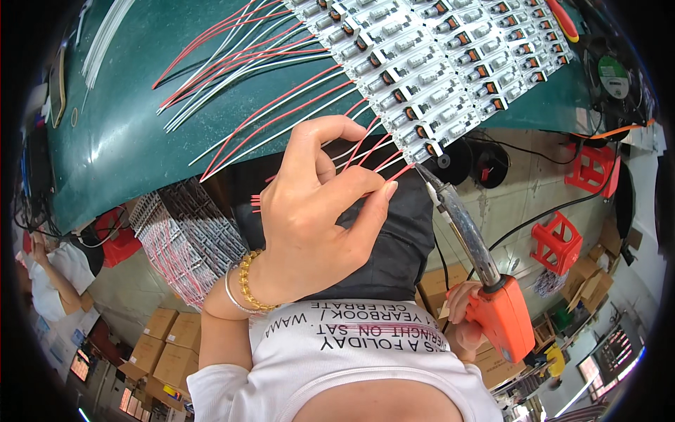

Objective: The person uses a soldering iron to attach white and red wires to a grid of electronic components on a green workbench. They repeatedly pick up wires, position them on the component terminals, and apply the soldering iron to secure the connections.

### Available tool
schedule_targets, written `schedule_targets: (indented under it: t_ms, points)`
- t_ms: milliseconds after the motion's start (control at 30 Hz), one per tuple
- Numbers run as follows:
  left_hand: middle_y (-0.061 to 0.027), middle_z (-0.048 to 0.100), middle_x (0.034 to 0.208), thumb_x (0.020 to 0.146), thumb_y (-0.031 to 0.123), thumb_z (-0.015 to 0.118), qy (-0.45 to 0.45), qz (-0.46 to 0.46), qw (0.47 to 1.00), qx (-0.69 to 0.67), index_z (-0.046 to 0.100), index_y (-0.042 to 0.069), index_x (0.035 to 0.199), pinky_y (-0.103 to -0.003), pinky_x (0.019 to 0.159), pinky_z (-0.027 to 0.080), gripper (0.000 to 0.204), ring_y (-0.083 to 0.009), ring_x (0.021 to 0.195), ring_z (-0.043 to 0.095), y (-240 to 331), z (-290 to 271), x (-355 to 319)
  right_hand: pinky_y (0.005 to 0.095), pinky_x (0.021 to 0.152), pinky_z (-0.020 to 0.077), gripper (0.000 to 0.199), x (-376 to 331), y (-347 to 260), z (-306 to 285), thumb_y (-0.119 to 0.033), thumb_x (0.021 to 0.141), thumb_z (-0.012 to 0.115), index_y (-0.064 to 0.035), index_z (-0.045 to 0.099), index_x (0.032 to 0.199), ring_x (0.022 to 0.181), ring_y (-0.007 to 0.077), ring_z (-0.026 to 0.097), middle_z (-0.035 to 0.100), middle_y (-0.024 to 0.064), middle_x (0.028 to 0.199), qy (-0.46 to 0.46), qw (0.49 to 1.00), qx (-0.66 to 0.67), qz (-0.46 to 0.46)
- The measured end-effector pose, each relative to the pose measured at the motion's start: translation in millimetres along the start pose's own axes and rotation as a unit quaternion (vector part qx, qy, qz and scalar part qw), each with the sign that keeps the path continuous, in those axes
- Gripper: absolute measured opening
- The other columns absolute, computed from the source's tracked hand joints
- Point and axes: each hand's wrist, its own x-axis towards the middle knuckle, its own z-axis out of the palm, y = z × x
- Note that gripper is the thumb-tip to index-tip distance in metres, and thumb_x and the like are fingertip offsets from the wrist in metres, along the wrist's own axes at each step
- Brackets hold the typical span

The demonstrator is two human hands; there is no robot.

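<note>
Fingers (365, 190) of left hand (316, 218) pinched together on red wire (397, 172) at counter (126, 141) edge; keep wire end steady against module strip (429, 91). Right hand (464, 309) clamped round orange soldering gun (503, 313); bring tip squarely, briefly onto joint.

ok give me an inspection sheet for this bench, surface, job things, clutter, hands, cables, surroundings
surface: dark green bench top, bare at its left part.
job's things: panel of small white circuit boards at the bench's near edge; red and white wires fan out from it; soldering iron with orange handle, tip close to the panel's corner.
clutter: white strips at the far left; red-handled tool at the top right.
hands: left hand pinches red wires by the panel; right hand grips the iron's handle.
cables: black cables trail over the floor.
surroundings: stacked wired panels, cardboard boxes, red stools, a fan, another person at left.
</note>
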Motion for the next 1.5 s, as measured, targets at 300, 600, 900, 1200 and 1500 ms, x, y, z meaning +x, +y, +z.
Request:
schedule_targets:
  t_ms: [300,600,900,1200,1500]
  points:
    - [-0.0127,0.056,0.113,0.071,-0.002,0.077,-0.001,0.005,1.0,0.017,0.073,0.001,0.081,-0.023,0.06,0.038,0.012,-0.0079,0.059,0.04,-1,-1,0,0.032,0.057,0.0448,0.037,0,17,-1,-0.04,0.079,0.068,-0.0057,0.061,0.09,0.059,0.0188,0.056,0.057,0.0028,0.069,-0.003,0.996,0.054,-0.077]
    - [-0.0138,0.058,0.112,0.07,-0.002,0.078,-0.004,-0.002,1.0,0.024,0.073,0.001,0.082,-0.024,0.061,0.04,0.012,-0.01,0.062,0.044,1,0,-1,0.0283,0.052,0.0434,0.081,22,4,8,-0.063,0.083,0.066,-0.0004,0.046,0.13,0.045,0.0115,0.048,0.048,-0.0052,0.054,-0.046,0.965,0.231,-0.117]
    - [-0.0096,0.069,0.079,0.073,-0.001,0.078,0.073,0.091,0.993,0.003,0.072,-0.001,0.093,-0.033,0.068,0.048,0.021,-0.0233,0.069,0.062,-8,-44,7,0.0265,0.048,0.0394,0.074,77,-24,8,-0.057,0.089,0.062,0.0012,0.044,0.131,0.044,0.0106,0.043,0.044,-0.0038,0.053,0.094,0.934,0.27,-0.213]
    - [-0.0078,0.066,0.075,0.082,-0.007,0.07,0.123,-0.048,0.991,-0.038,0.066,-0.004,0.084,-0.021,0.058,0.044,0.005,-0.0091,0.064,0.059,-17,-105,75,0.0253,0.042,0.0341,0.045,266,-121,-45,-0.035,0.097,0.062,0.0082,0.054,0.11,0.043,0.0092,0.042,0.045,-0.0012,0.053,0.28,0.868,0.248,-0.327]
    - [-0.0026,0.062,0.076,0.086,0.004,0.071,0.005,-0.096,0.991,-0.097,0.065,-0.001,0.086,-0.022,0.057,0.04,0.007,-0.0051,0.066,0.052,-42,-90,154,0.0245,0.039,0.0337,0.035,284,-134,-45,-0.029,0.1,0.056,0.0057,0.058,0.098,0.04,0.0089,0.04,0.044,-0.0006,0.051,0.21,0.912,0.28,-0.216]
